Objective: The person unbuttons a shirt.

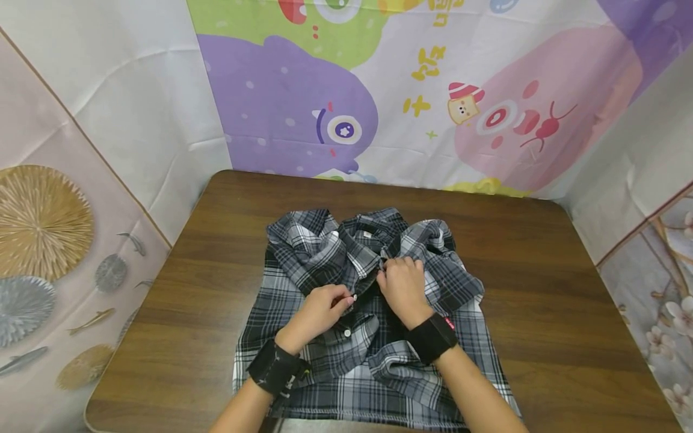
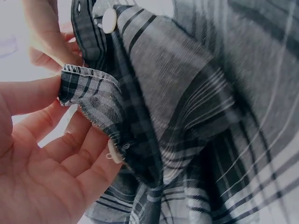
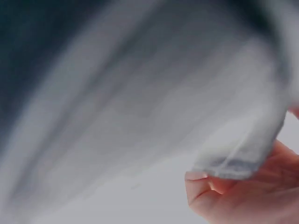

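A grey, black and white plaid shirt (image 1: 335, 397) lies front up, its front partly open and its sleeves folded in over the body. My left hand (image 1: 319, 310) pinches the front edge of the shirt beside a small white button (image 1: 354, 297). In the left wrist view, thumb and fingers (image 2: 32, 95) hold a stitched corner of cloth, and a pale button (image 2: 114, 151) lies against the fingers. My right hand (image 1: 405, 288) pinches the opposite front edge just below the collar (image 1: 365, 264). Blurred cloth (image 3: 140, 107) fills most of the right wrist view, with fingertips at its edge.
The shirt lies on a brown wooden table (image 1: 541, 288). Behind it hangs a cartoon-printed cloth (image 1: 411, 150), with more patterned cloths at both sides. A black band (image 1: 276, 367) wraps the left wrist, another band (image 1: 432, 338) the right. One more white button (image 1: 347, 332) shows lower on the shirt.
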Demonstrator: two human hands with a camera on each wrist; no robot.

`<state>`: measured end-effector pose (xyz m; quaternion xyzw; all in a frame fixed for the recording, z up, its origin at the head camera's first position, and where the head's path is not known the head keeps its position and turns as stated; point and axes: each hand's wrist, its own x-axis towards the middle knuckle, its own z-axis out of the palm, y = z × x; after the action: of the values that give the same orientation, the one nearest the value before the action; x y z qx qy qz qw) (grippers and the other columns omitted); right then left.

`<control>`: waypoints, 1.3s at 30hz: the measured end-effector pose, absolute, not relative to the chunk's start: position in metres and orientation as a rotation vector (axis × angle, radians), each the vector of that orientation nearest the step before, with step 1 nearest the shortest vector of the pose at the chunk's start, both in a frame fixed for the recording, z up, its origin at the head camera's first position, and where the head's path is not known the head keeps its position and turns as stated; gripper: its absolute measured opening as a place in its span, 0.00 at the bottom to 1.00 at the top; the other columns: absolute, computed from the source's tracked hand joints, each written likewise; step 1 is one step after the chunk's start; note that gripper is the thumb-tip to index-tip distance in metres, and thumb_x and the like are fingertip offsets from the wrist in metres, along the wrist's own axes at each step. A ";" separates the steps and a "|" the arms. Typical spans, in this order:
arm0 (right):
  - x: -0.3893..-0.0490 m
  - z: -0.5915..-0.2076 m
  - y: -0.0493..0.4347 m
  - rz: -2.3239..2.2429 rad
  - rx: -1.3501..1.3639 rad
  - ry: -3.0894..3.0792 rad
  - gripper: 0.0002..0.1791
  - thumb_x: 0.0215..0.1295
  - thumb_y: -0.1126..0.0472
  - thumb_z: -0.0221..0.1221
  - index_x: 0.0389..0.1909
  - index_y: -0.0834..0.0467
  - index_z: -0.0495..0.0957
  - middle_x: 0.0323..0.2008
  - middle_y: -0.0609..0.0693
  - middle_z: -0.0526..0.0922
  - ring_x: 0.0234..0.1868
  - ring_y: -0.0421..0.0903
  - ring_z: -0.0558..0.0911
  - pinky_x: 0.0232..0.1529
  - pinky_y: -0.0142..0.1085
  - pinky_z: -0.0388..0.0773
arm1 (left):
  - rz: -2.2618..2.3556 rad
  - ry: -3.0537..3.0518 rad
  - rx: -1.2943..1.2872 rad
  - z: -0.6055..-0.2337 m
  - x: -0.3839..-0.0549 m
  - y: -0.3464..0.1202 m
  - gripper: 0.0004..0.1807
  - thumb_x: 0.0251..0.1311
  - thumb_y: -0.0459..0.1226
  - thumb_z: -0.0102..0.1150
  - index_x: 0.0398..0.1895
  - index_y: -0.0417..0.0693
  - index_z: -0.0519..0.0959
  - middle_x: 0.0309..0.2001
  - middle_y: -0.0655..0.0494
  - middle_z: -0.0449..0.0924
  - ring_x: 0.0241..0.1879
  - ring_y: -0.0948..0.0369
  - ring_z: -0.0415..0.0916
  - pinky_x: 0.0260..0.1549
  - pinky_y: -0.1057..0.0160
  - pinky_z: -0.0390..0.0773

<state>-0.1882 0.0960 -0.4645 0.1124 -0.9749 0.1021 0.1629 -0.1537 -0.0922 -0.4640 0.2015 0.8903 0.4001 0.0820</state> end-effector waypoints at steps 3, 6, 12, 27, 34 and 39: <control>-0.190 -0.464 0.099 0.318 0.352 -2.731 0.06 0.56 0.62 0.60 0.27 0.62 0.81 0.27 0.55 0.82 0.29 0.53 0.76 0.33 0.44 0.64 | 1.190 2.649 0.579 -0.461 -0.156 -0.092 0.11 0.64 0.37 0.53 0.22 0.49 0.74 0.19 0.60 0.65 0.17 0.66 0.60 0.18 0.70 0.61; -0.192 -0.461 0.102 0.338 0.369 -2.705 0.06 0.56 0.63 0.59 0.29 0.63 0.81 0.27 0.55 0.83 0.29 0.53 0.76 0.33 0.44 0.64 | 1.187 2.658 0.576 -0.457 -0.159 -0.090 0.08 0.63 0.37 0.54 0.25 0.48 0.76 0.21 0.60 0.69 0.19 0.67 0.64 0.20 0.70 0.65; -0.197 -0.452 0.106 0.381 0.356 -2.702 0.06 0.57 0.63 0.60 0.27 0.63 0.81 0.26 0.56 0.83 0.28 0.53 0.77 0.33 0.44 0.65 | 1.276 2.728 0.597 -0.442 -0.169 -0.080 0.06 0.62 0.39 0.56 0.38 0.45 0.76 0.32 0.55 0.74 0.29 0.65 0.69 0.30 0.68 0.71; -0.194 -0.423 0.105 0.548 0.413 -2.790 0.09 0.65 0.63 0.54 0.34 0.65 0.79 0.33 0.56 0.83 0.37 0.53 0.78 0.39 0.45 0.68 | 1.047 3.004 0.783 -0.421 -0.197 -0.045 0.23 0.65 0.42 0.51 0.62 0.45 0.68 0.64 0.51 0.65 0.54 0.52 0.66 0.49 0.58 0.73; -0.193 -0.417 0.105 0.543 0.456 -2.786 0.08 0.64 0.64 0.55 0.34 0.65 0.79 0.34 0.57 0.83 0.38 0.54 0.78 0.40 0.45 0.67 | 0.951 3.043 0.784 -0.424 -0.204 -0.045 0.21 0.65 0.43 0.51 0.60 0.47 0.69 0.57 0.50 0.71 0.46 0.53 0.68 0.44 0.59 0.72; -0.193 -0.414 0.107 0.581 0.462 -2.784 0.07 0.64 0.63 0.55 0.34 0.64 0.78 0.34 0.56 0.82 0.37 0.53 0.77 0.40 0.46 0.66 | 0.991 2.985 0.729 -0.424 -0.205 -0.045 0.18 0.66 0.43 0.51 0.54 0.43 0.70 0.49 0.48 0.72 0.44 0.52 0.68 0.45 0.57 0.71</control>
<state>-0.1925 0.1073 -0.4139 0.1589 -0.9580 0.2001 0.1299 -0.2051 -0.0455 -0.4240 0.2254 0.9237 0.3068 -0.0435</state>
